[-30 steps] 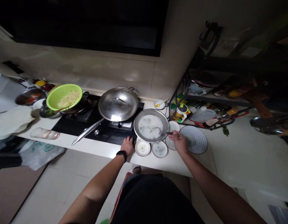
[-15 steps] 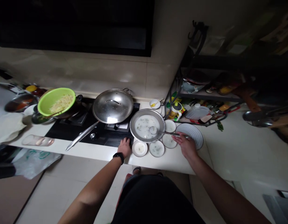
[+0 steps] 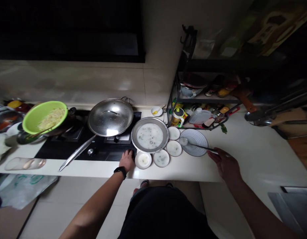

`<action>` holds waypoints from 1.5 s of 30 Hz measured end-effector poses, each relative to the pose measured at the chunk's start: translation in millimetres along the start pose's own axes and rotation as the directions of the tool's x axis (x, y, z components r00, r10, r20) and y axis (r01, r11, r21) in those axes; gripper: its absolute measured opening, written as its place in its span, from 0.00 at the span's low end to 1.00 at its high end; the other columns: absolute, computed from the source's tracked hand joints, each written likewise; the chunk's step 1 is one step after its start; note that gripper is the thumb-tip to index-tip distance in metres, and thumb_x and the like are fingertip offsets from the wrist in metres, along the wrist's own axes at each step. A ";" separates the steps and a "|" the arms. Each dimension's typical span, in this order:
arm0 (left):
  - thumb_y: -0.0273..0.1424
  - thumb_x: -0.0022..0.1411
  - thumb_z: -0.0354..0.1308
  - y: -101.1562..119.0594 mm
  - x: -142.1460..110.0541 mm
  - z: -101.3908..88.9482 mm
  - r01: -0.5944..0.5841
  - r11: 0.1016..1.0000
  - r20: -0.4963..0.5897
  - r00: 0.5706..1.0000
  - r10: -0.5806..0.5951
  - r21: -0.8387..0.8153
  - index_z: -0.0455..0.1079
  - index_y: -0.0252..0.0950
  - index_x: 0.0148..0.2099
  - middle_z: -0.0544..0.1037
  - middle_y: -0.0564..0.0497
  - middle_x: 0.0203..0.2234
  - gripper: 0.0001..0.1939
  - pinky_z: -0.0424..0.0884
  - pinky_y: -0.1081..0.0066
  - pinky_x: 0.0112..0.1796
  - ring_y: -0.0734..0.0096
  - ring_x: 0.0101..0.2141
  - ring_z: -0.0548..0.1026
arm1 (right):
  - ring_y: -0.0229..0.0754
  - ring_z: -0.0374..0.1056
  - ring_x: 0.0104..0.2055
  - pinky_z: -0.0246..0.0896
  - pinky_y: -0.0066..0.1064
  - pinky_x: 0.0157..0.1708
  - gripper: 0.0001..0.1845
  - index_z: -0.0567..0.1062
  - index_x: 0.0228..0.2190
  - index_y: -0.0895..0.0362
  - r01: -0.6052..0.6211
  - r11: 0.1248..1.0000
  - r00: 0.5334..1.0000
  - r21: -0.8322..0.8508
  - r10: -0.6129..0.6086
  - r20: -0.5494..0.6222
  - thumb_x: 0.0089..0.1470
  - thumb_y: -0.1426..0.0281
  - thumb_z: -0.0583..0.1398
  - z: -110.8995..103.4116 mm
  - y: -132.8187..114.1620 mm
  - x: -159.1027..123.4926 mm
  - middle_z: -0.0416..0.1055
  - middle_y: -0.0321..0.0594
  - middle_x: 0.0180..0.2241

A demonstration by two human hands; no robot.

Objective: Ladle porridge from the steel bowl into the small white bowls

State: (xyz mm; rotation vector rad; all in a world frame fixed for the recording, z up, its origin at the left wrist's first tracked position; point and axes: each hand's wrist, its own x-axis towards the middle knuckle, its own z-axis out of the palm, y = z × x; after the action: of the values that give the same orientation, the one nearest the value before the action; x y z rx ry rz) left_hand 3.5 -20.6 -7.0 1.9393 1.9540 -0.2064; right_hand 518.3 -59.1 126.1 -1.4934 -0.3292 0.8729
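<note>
My right hand (image 3: 225, 163) is closed on the handle of a metal ladle (image 3: 193, 145), whose bowl rests over the left edge of a striped plate (image 3: 196, 139). My left hand (image 3: 127, 159), with a black watch on the wrist, rests on the counter edge by the black stove (image 3: 68, 146), fingers curled, holding nothing I can see. A steel basin (image 3: 150, 136) of white soup sits between the hands. Three small white bowls (image 3: 161, 158) ring its near and right side; the two front ones hold some soup.
A lidded steel pan (image 3: 110, 117) with a long handle sits on the stove. A green bowl (image 3: 44, 117) of shredded food stands at left. A wire rack (image 3: 200, 113) with bottles and jars stands at the back right. A small dish (image 3: 156, 111) with yellow sauce sits behind the basin.
My right hand lifted the ladle out of the soup basin and carried it right, onto the striped plate. The left hand stayed put. The view swung right.
</note>
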 end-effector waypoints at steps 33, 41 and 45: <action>0.30 0.70 0.50 7.6 -4.1 -6.9 0.020 0.996 0.021 1.000 -0.018 -0.085 0.65 0.34 0.71 0.65 0.37 0.68 0.29 0.62 0.56 0.63 0.49 0.60 0.66 | 0.55 0.84 0.36 0.81 0.48 0.44 0.23 0.77 0.37 0.55 0.095 0.941 0.915 -0.325 0.046 0.400 0.54 0.47 0.68 161.8 80.0 -37.0 0.83 0.45 0.28; 0.29 0.71 0.49 4.6 -3.3 -4.0 0.011 0.997 0.006 1.000 -0.011 -0.072 0.65 0.33 0.71 0.65 0.37 0.68 0.29 0.61 0.58 0.63 0.50 0.60 0.65 | 0.54 0.85 0.35 0.83 0.44 0.41 0.21 0.78 0.34 0.56 -0.109 0.986 0.922 -0.128 0.148 0.359 0.48 0.56 0.76 146.3 72.8 -27.7 0.82 0.45 0.27; 0.29 0.72 0.47 2.9 -1.7 -1.7 0.004 0.998 0.002 1.000 -0.004 -0.055 0.65 0.31 0.72 0.66 0.36 0.68 0.28 0.60 0.58 0.63 0.49 0.60 0.66 | 0.55 0.85 0.36 0.83 0.46 0.44 0.21 0.79 0.36 0.57 -0.094 0.989 0.921 -0.116 0.130 0.366 0.49 0.56 0.75 134.6 61.0 -26.9 0.83 0.46 0.28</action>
State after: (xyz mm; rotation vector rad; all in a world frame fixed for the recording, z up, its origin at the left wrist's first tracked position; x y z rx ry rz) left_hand 6.0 -21.5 -4.3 1.9000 1.9418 -0.1538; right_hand 390.2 11.1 91.0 -1.4406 -0.5771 1.2530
